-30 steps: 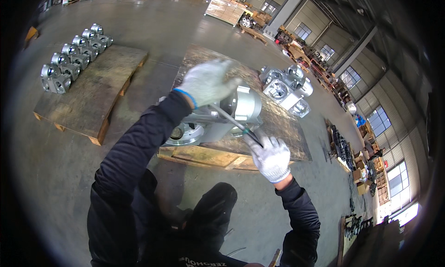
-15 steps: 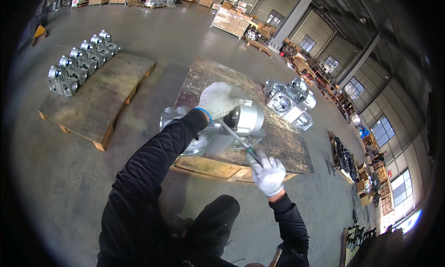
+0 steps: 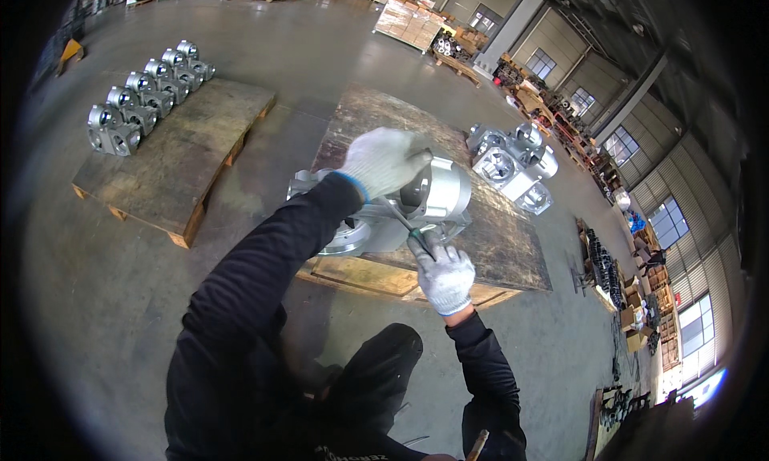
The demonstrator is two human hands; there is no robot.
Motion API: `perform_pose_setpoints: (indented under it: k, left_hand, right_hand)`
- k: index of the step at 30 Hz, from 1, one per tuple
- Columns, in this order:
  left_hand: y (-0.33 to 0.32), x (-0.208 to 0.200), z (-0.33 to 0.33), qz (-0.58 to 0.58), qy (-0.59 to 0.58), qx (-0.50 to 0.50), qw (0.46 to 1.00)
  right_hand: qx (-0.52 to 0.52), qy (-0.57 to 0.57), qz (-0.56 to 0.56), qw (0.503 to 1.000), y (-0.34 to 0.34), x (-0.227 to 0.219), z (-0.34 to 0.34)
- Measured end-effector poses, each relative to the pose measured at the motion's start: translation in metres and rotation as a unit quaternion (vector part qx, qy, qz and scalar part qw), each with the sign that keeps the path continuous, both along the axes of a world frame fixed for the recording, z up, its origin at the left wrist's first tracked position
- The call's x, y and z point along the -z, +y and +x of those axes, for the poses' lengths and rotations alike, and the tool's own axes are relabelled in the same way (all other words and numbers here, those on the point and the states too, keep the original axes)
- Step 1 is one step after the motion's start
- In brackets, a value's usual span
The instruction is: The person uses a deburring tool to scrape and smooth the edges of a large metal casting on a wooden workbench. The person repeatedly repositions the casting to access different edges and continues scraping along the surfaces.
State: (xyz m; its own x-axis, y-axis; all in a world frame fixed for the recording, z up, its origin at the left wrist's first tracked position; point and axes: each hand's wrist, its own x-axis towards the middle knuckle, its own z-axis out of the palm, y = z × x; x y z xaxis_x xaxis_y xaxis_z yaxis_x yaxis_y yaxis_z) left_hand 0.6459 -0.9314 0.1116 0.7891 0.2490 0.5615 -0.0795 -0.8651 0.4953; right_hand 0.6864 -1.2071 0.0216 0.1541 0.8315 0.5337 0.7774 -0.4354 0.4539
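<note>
Workshop floor (image 3: 344,333): grey, beneath a worn wooden pallet (image 3: 509,245).
Ring-mouthed metal casting (image 3: 450,190): on the pallet's near part; probably heavy, rigid and smooth enough to slip, best held by its thick outer ring.
Long-shafted hand tool (image 3: 399,215): likely light and stiff, best held by its green handle.
Right hand (image 3: 446,278): gloved fingers closed around that handle; shaft slants up-left beyond the grip, toward the casting.
Left hand (image 3: 383,163): gloved, blurred, at the ring mouth's upper left; whether pinching, cannot tell.
</note>
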Motion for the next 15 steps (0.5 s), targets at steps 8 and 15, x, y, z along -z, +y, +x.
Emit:
perform_pose_setpoints:
  k: [8,15]
  left_hand:
    - [0.04,0.122,-0.06,0.041,0.058,-0.124,0.99]
    - [0.043,0.155,-0.046,0.021,-0.031,-0.133,0.99]
  right_hand:
    - [0.035,-0.005,-0.006,0.999,-0.022,0.059,0.027]
    - [0.022,-0.022,0.081,0.996,-0.006,0.084,0.02]
